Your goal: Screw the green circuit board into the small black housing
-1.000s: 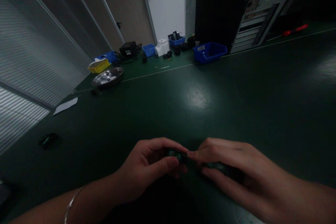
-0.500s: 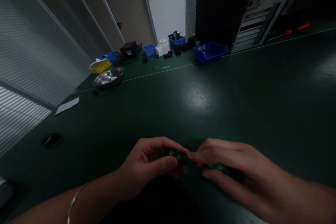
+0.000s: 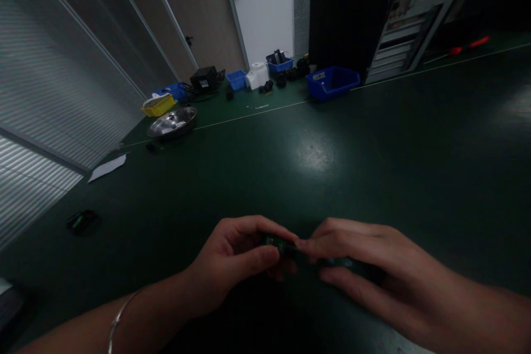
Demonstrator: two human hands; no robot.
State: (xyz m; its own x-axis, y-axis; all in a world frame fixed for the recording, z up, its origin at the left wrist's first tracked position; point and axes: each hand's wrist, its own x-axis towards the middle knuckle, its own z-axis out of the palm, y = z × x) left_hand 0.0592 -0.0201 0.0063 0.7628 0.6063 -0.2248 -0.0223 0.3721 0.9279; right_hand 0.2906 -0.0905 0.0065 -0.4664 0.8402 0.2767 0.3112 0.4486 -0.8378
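My left hand (image 3: 244, 257) is closed around a small green circuit board (image 3: 274, 242), pinched between thumb and fingers, with a dark part at its right end. Close beside it on the right, my right hand (image 3: 357, 257) is closed, its index fingertip touching or nearly touching the board's dark end. Between the right thumb and fingers shows a slim, dark, partly glossy object (image 3: 342, 263); its kind is too dim to tell. Both hands are low over the dark green tabletop (image 3: 249, 171).
A metal bowl (image 3: 173, 123), yellow bin (image 3: 159, 105) and blue bin (image 3: 333, 83) stand toward the back. A white device (image 3: 258, 75) sits among small black parts. At left lie a dark object (image 3: 82, 221) and white paper (image 3: 107, 167). A computer case (image 3: 409, 27) stands back right.
Both hands stay almost in place. The circuit board is tilted slightly differently in my left hand, and its dark end shows less. The view has shifted very slightly.
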